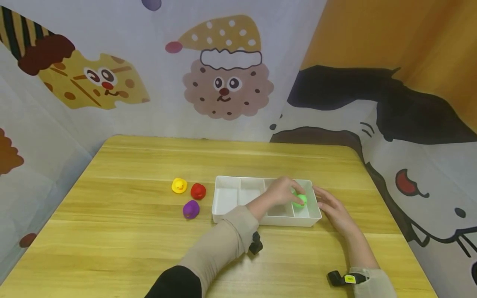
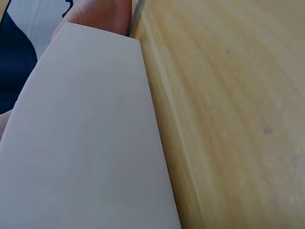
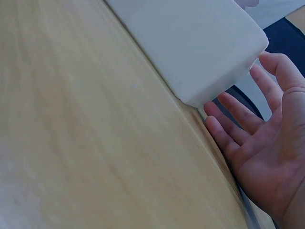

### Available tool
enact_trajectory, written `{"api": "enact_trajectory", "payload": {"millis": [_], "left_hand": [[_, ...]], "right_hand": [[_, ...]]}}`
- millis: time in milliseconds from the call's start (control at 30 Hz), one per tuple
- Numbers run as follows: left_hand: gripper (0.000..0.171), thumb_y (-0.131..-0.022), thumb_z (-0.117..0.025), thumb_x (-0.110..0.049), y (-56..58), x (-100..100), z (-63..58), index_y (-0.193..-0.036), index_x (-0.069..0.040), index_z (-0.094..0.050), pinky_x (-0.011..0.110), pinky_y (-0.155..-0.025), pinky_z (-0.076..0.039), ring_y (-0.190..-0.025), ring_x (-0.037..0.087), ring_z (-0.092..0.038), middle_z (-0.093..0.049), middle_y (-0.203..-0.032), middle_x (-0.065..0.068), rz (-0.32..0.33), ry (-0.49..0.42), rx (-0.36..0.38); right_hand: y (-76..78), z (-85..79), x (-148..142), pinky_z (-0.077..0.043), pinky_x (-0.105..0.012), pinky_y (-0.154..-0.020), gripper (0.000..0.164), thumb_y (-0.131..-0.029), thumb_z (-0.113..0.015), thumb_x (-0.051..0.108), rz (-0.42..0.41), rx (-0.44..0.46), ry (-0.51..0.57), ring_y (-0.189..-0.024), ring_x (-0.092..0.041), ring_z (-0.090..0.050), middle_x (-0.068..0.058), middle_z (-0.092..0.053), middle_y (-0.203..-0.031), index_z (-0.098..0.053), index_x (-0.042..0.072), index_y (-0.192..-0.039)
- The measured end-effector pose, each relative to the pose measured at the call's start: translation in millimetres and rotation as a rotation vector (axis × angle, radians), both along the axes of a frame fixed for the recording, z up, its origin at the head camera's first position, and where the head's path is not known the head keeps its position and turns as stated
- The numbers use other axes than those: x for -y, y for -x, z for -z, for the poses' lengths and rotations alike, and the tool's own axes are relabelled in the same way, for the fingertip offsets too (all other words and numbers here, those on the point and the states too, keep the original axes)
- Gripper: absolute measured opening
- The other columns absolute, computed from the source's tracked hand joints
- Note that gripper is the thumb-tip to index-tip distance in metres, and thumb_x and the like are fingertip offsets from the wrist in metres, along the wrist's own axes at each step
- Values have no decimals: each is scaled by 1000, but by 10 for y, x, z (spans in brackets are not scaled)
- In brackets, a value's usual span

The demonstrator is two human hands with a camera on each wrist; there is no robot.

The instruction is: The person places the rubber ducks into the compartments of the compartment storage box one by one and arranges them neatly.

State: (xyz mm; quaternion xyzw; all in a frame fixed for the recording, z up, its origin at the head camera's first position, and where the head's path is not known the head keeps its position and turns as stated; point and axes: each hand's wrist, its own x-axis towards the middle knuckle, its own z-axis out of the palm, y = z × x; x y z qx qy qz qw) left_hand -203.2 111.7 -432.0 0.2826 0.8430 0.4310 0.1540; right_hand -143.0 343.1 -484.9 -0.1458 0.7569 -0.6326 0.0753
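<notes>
My left hand (image 1: 281,192) reaches over the white divided box (image 1: 231,217) and pinches a green toy duck (image 1: 300,200) inside its rightmost compartment. The fingers partly cover the duck. Beside the box's right end is my right hand (image 1: 337,211), its fingers extended and touching the end wall. In the right wrist view, the right hand (image 3: 267,133) has relaxed, spread fingers against the box's end (image 3: 214,52). The left wrist view is mostly filled by the box's long side (image 2: 90,124); the duck does not show there.
Left of the box, a yellow toy duck (image 1: 179,186), a red toy duck (image 1: 198,191) and a purple toy duck (image 1: 191,210) sit close together on the wooden table (image 1: 112,240). A cartoon-printed curtain (image 1: 156,82) hangs behind the table's far edge.
</notes>
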Motion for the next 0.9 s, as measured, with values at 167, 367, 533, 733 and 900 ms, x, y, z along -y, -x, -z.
{"api": "enact_trajectory", "payload": {"millis": [167,367,533,733,900], "left_hand": [[25,-74,-84,-22,-16,-14,-9,-98,-20,-76,22,-92,-41,-104,4,-58,-69,-99,-14,-9,42,-27],[25,-73,-85,-23,-16,-46,-18,-96,-21,-77,18,-88,-41,-100,2,-58,-69,-97,-16,-17,97,-61],[26,-72,-85,-22,-37,-74,-61,-96,-22,-76,18,-86,-42,-98,2,-58,-69,-96,-15,-42,139,-52],[29,-70,-86,-25,-53,-119,-67,-97,-26,-76,17,-83,-42,-96,1,-58,-69,-98,-17,-77,204,-44],[30,-69,-86,-26,-54,-126,-72,-98,-26,-76,17,-81,-43,-96,1,-58,-69,-99,-18,-87,227,-47]], "right_hand": [[-7,-10,1,-40,-23,-95,47,-102,-42,5,-10,0,-10,-122,-12,-47,-22,-31,-149,-31,2,-147],[-24,-32,13,-40,-21,-95,47,-102,-42,5,-28,-23,4,-121,-11,-48,-18,-33,-149,-30,0,-147],[-29,-37,18,-40,-21,-95,46,-102,-42,5,-31,-32,7,-120,-10,-48,-11,-37,-149,-31,1,-147],[-29,-39,21,-40,-20,-94,46,-102,-42,4,-22,-37,9,-120,-10,-49,-9,-37,-148,-32,0,-146],[-30,-46,30,-40,-20,-94,46,-102,-42,4,-20,-39,3,-120,-11,-49,-12,-36,-149,-31,0,-146]]}}
